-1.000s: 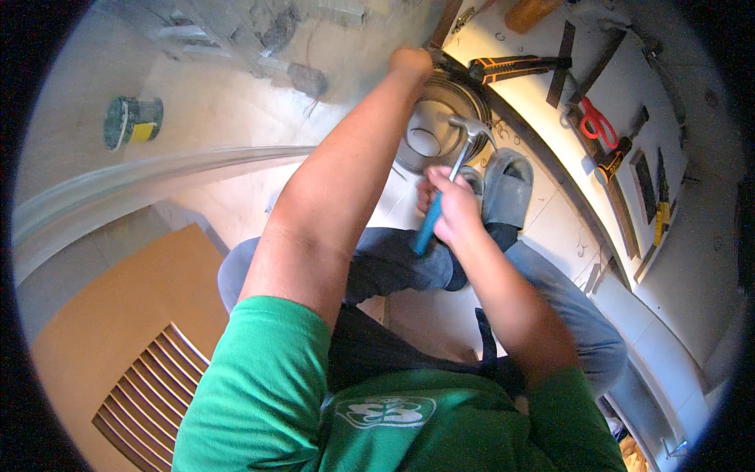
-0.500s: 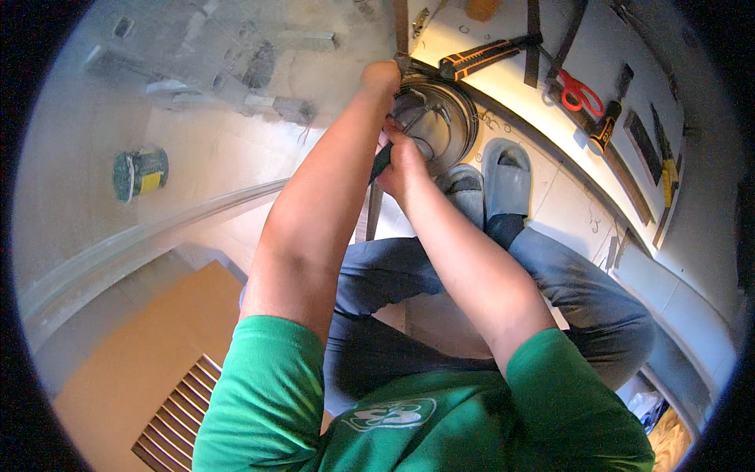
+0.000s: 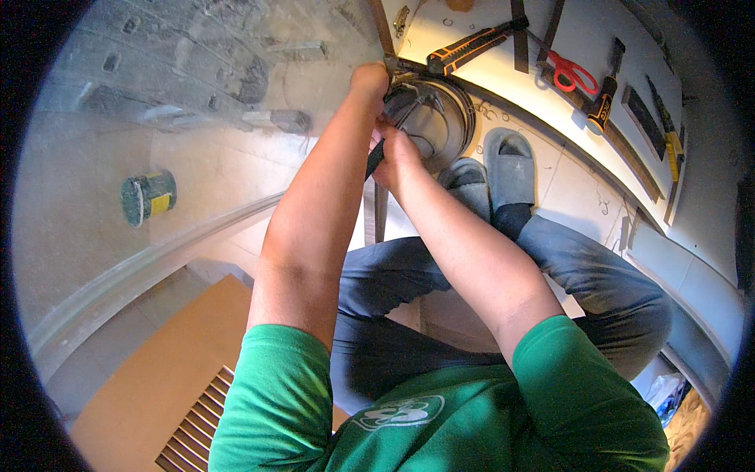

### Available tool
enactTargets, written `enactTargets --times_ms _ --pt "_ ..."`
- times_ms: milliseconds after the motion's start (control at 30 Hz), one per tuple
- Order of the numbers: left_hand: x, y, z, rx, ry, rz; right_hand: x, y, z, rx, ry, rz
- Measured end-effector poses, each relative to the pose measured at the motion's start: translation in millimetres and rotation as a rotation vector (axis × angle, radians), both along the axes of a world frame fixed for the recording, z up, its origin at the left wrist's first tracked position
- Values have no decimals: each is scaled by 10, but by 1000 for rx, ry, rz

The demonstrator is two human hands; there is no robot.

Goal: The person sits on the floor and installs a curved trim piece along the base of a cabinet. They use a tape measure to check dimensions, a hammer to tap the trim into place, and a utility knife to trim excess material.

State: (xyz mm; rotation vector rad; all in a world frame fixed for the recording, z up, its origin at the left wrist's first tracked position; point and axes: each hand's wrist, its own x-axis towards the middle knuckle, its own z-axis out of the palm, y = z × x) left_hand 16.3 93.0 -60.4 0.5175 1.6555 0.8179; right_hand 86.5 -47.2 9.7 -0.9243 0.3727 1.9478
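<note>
Both my arms reach forward to the edge of a light table. My left hand [image 3: 370, 82] is closed at the table's left corner, beside the end of a dark strip; what its fingers hold is hidden. Just nearer to me, my right hand [image 3: 397, 154] is closed around a black handle [image 3: 375, 160]; the rest of that tool is hard to make out. Right beside the hands, below the table edge, lies a round coil of dark bands [image 3: 464, 110].
On the table lie an orange-and-black utility knife [image 3: 469, 52], red-handled scissors [image 3: 572, 76], a black-and-orange handled tool [image 3: 604, 104] and dark strips [image 3: 629, 167]. Grey slippers [image 3: 510, 167] are on the floor. To the left are a cloudy glass panel [image 3: 212, 169], a green tin [image 3: 148, 197] and a slatted brown board [image 3: 141, 370].
The view has turned a little, so the table tools sit further left and the green tin lower. Both hands keep their closed holds near the table corner.
</note>
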Motion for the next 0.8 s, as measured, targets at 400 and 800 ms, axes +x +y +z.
enactTargets --times_ms 400,800 --pt "46 -486 816 275 153 -315 -48 9 -91 4 7 -17" --pt "52 -437 686 280 30 -214 0 18 -6 -22 2 -11"
